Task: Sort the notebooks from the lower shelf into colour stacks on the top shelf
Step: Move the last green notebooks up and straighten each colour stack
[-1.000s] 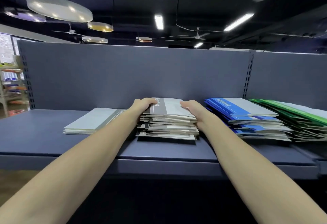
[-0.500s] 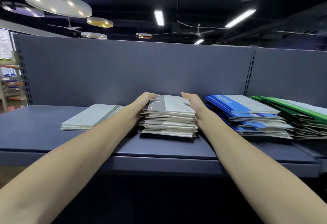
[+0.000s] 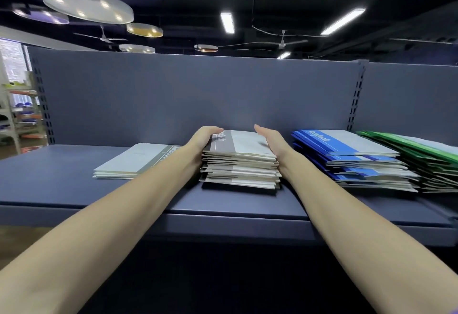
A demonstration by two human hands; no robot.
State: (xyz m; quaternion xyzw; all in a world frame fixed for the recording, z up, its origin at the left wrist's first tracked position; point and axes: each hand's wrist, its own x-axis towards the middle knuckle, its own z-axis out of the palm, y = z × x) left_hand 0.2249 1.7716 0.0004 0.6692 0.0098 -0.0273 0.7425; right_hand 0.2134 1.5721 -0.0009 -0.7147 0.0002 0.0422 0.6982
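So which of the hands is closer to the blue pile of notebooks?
The right hand. It presses the right side of the grey stack, beside the blue stack. The left hand is on the grey stack's far side.

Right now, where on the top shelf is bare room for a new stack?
The dark blue metal top shelf is bare left of the low light grey notebook stack. From there rightward it is crowded: tall grey stack, blue stack, green stack.
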